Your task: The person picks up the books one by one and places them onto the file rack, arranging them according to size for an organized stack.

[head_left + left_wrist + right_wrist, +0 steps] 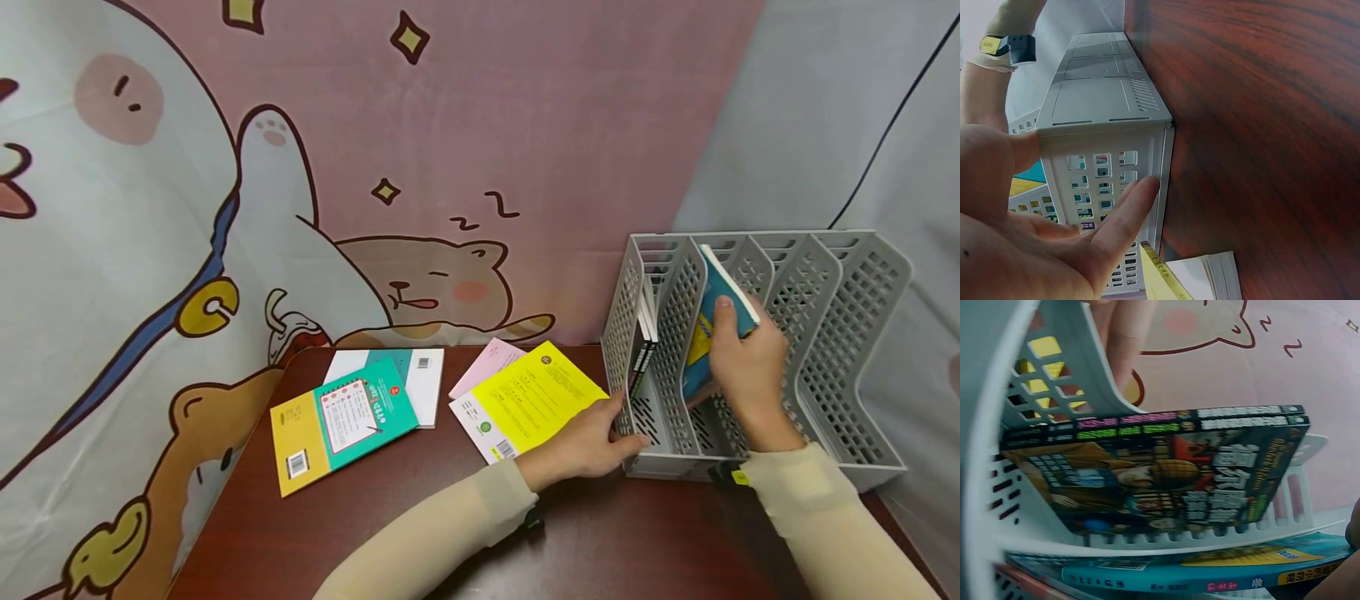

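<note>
My right hand [750, 367] grips a blue book [731, 292] with a yellow patch, its lower part inside the second compartment from the left of a grey file rack [757, 468]. In the right wrist view the blue book's spine [1210, 580] runs along the bottom, with a pinkish edge [1029, 584] beside it. My left hand [588, 437] holds the rack's front left corner, thumb over the front rim and fingers along the outer perforated wall [1100, 181]. Two dark-spined books [1166, 469] stand in the leftmost compartment.
Left of the rack, a yellow book [536, 400] overlaps a pink one [487, 365] on the dark wooden table [360, 533]. Farther left, a teal and yellow book [348, 425] lies over a white one [427, 392]. A cartoon cloth [562, 150] hangs behind.
</note>
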The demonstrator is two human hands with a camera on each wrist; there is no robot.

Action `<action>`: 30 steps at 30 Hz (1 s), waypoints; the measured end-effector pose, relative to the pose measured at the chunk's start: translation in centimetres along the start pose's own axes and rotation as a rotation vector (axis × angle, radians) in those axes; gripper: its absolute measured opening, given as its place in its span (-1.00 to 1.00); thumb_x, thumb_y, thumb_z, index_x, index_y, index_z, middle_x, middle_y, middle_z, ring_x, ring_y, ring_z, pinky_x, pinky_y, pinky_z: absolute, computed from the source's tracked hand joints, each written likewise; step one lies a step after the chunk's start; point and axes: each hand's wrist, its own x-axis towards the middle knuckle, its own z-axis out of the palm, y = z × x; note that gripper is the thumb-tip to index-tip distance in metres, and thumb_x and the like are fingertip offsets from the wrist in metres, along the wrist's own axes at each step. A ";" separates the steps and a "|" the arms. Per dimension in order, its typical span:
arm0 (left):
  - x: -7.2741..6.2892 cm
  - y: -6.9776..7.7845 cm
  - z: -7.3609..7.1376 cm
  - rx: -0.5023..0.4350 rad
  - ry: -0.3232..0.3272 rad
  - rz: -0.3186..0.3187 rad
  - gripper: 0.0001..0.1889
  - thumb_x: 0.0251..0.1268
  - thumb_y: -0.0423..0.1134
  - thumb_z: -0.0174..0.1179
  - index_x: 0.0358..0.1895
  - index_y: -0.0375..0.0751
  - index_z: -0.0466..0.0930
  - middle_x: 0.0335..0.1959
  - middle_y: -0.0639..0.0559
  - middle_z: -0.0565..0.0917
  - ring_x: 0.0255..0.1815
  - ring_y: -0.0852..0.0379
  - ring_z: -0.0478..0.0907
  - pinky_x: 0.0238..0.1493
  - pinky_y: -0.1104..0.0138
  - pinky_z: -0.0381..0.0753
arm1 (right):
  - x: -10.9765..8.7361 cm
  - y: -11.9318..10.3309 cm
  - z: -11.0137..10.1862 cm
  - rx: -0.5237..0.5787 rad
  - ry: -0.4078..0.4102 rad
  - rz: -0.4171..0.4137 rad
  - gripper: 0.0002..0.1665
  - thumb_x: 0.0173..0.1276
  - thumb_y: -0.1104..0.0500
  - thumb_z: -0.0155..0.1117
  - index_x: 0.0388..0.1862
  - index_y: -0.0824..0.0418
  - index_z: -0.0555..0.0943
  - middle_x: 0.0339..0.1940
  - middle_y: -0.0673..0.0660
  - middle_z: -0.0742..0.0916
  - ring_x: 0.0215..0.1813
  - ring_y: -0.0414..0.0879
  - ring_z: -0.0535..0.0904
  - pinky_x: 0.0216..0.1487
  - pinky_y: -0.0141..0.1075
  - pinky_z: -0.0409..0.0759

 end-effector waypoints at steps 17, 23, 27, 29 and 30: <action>0.0 0.1 0.0 0.002 0.004 0.006 -0.04 0.60 0.25 0.23 0.85 0.05 -0.02 0.77 0.08 0.32 0.68 0.24 0.36 0.72 0.27 0.36 | -1.5 1.7 2.3 0.020 -0.062 0.040 -0.39 0.82 -0.12 -0.03 0.53 0.24 0.56 0.19 0.61 0.72 0.13 0.49 0.62 0.24 0.37 0.45; 0.1 0.0 0.1 -0.006 0.003 0.000 -0.03 0.59 0.26 0.25 0.86 0.09 -0.03 0.77 0.10 0.32 0.66 0.26 0.37 0.71 0.26 0.37 | -1.7 2.4 2.8 0.031 -0.097 0.061 -0.37 0.83 -0.13 -0.05 0.61 0.20 0.50 0.41 0.56 0.66 0.38 0.48 0.59 0.39 0.39 0.43; 0.1 0.0 0.1 -0.008 0.005 -0.001 -0.03 0.59 0.26 0.25 0.86 0.09 -0.03 0.77 0.10 0.32 0.67 0.25 0.37 0.72 0.25 0.37 | -1.7 2.4 2.9 0.041 -0.105 0.061 -0.37 0.82 -0.15 -0.05 0.59 0.19 0.52 0.38 0.55 0.67 0.33 0.46 0.59 0.37 0.38 0.42; 0.1 0.0 0.1 -0.009 0.006 -0.005 -0.03 0.59 0.26 0.25 0.86 0.09 -0.03 0.77 0.10 0.31 0.68 0.24 0.37 0.72 0.24 0.37 | -1.6 2.4 2.8 0.042 -0.115 0.064 -0.37 0.82 -0.15 -0.05 0.59 0.17 0.52 0.37 0.56 0.68 0.29 0.45 0.59 0.35 0.38 0.43; 0.1 0.0 0.1 -0.010 0.006 -0.006 -0.03 0.59 0.26 0.25 0.86 0.09 -0.04 0.77 0.10 0.32 0.68 0.23 0.37 0.72 0.24 0.37 | -1.6 2.4 2.7 0.043 -0.121 0.068 -0.38 0.82 -0.15 -0.06 0.60 0.16 0.52 0.37 0.56 0.68 0.28 0.45 0.59 0.34 0.38 0.43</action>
